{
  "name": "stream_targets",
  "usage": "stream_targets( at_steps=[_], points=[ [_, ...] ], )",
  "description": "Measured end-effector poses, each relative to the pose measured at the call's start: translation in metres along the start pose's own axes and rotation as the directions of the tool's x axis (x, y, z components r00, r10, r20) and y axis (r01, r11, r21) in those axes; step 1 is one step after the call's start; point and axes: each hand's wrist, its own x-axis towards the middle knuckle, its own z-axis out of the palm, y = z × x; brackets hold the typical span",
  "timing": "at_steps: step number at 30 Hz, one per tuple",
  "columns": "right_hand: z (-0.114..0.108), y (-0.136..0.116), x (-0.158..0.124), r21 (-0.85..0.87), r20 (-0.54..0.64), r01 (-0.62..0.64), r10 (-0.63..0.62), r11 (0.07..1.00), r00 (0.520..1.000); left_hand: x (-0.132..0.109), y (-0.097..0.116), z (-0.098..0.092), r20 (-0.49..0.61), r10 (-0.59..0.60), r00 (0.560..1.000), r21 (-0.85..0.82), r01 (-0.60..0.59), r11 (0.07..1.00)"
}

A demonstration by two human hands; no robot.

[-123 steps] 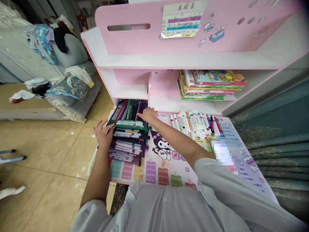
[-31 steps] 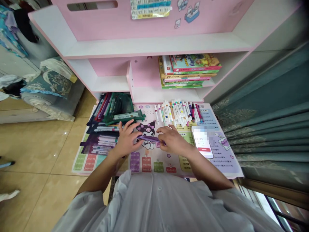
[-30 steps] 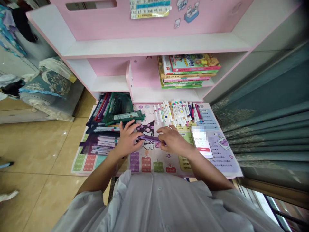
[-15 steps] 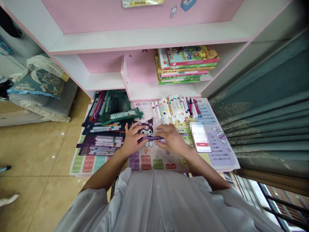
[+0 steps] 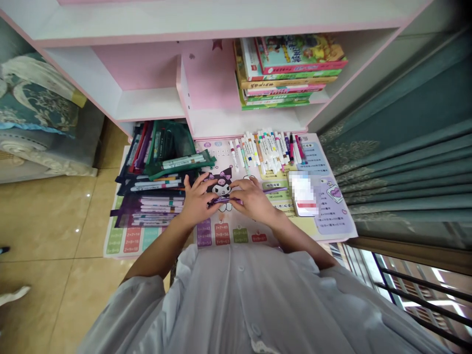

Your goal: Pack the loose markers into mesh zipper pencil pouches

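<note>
My left hand (image 5: pixel 197 202) and my right hand (image 5: pixel 252 199) meet over the cartoon desk mat (image 5: pixel 236 231). Both pinch a thin purple pouch (image 5: pixel 221 200) lying across a black-and-white cartoon figure. To the left of my left hand lies a spread pile of purple and green pen pouches (image 5: pixel 158 187). A row of loose markers (image 5: pixel 265 150) lies behind my right hand. A phone (image 5: pixel 303 200) rests just right of it.
A pink and white shelf unit (image 5: pixel 206 93) rises at the back of the desk, with stacked picture books (image 5: pixel 291 69) in its right bay. Teal curtains (image 5: pixel 405 162) hang to the right. Tiled floor (image 5: pixel 47 226) and a cushioned sofa (image 5: pixel 40 123) are on the left.
Four seconds ago my hands were on the pouch pile. They have since come to the mat's middle with the purple pouch, and they have drawn closer together along it. The view has tilted down.
</note>
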Motion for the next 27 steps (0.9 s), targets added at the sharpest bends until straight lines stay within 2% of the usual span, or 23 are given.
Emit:
stream_targets(
  at_steps=[3,7,12,19,27],
  points=[
    [0.002,-0.005,0.003,0.018,0.012,-0.027,0.027,0.999,1.0,0.0,0.0,0.0,0.004,0.013,1.0,-0.004,-0.013,1.0],
    [0.004,-0.014,0.012,0.021,0.09,-0.065,0.063,0.998,0.994,-0.002,0.001,0.003,-0.009,0.043,0.999,-0.009,-0.043,0.999],
    [0.01,-0.017,0.022,0.034,0.155,-0.13,0.123,0.991,0.98,-0.004,-0.001,0.003,0.039,0.025,0.999,-0.004,-0.024,1.0],
    [0.016,-0.011,0.021,0.182,0.069,-0.097,0.086,0.979,0.994,-0.003,0.0,0.004,0.004,0.083,0.997,-0.008,-0.083,0.997],
    [0.01,-0.009,0.016,0.256,0.034,-0.117,0.112,0.96,0.993,-0.002,0.002,0.002,0.067,0.051,0.996,-0.027,-0.049,0.998]
  ],
)
